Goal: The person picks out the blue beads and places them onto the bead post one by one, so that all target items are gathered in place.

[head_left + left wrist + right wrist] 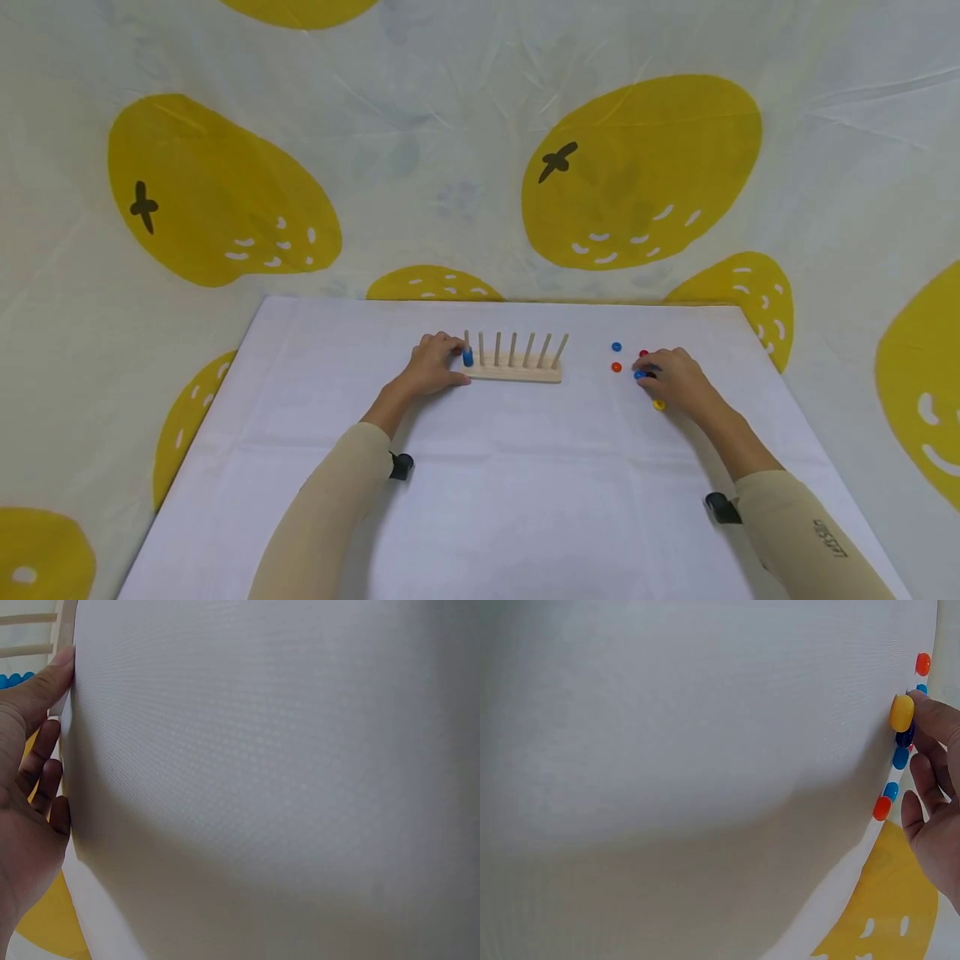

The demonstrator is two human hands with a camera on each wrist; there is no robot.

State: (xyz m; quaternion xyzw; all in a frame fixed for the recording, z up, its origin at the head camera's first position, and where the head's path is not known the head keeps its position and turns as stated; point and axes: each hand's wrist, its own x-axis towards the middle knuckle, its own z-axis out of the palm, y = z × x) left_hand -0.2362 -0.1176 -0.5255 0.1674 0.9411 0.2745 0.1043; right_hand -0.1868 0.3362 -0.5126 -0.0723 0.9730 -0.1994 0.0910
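Note:
My left hand [432, 364] holds the left end of a wooden peg board [517, 373], thumb at the front edge and fingers toward the back. Several blue beads [468, 358] are stacked on its leftmost peg. My right hand [677, 379] is among loose beads, fingertips down by a blue bead [640, 375] and a dark blue bead [905, 736]. The right wrist view has a yellow bead [901, 713] in front of the thumb tip. Whether the fingers pinch a bead is hidden.
Left of the right hand lie a blue bead [617, 347] and an orange bead [617, 367]. Just behind its fingers is a red bead [644, 353]. A white cloth [510, 483] covers the table, and a fruit-patterned curtain [442, 167] hangs behind.

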